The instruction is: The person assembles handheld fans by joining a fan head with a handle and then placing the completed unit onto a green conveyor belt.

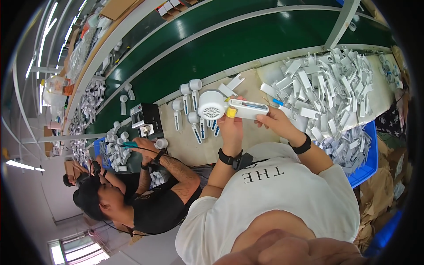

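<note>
My left hand (230,130) is closed around the neck of a white handheld device (212,105) with a round, grilled head, like a small fan or dryer. Its handle points right, and the side turned up shows a long recess with blue and white parts inside. Something yellow (231,112) wraps one of my left fingers. At the far end of the handle, my right hand (278,123) pinches its edge; some of these fingers are hidden. Several similar devices (185,90) lie on the bench just left of my hands, with blue strips in their handles.
A big pile of white plastic handle shells (327,84) covers the bench at right, above a blue bin (373,154) holding more. A green conveyor belt (176,44) runs behind. On the left, a co-worker (163,194) holds a teal tool (130,144) near a black box-shaped machine (148,117).
</note>
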Tool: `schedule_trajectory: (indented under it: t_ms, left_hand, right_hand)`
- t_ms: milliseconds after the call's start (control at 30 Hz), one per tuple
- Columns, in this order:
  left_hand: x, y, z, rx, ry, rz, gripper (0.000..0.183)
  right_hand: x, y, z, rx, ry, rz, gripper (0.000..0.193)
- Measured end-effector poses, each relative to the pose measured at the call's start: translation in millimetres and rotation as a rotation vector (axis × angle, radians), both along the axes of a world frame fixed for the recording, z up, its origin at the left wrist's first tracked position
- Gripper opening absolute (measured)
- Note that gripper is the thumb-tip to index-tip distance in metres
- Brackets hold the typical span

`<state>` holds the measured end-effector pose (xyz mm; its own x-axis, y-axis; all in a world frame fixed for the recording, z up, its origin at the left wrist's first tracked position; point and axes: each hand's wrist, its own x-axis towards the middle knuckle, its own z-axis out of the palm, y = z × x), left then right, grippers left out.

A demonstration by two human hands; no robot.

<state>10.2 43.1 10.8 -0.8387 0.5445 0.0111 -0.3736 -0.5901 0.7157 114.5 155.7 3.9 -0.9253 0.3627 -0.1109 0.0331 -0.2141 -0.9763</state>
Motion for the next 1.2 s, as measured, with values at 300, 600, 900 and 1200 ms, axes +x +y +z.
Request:
schedule_trajectory:
  t_ms: [300,600,900,1200]
  left_hand:
    - [4,1,13,0.108,0.003,-0.008,0.03]
    - [-12,-5,-7,-0.113,-0.01,-0.101,0.026]
    - [-20,-17,-48,0.359,-0.573,-0.458,0.036]
    - [-19,-18,-53,0.391,-0.663,-0.47,0.035]
  right_hand:
    - [2,3,32,0.285,-0.048,-0.015,0.028]
    - [-4,-7,-15,0.463,-0.066,-0.033,0.031]
    - [-6,-35,29,1.199,0.274,-0.027,0.041]
    - [-13,-40,21,1.157,0.302,-0.039,0.039]
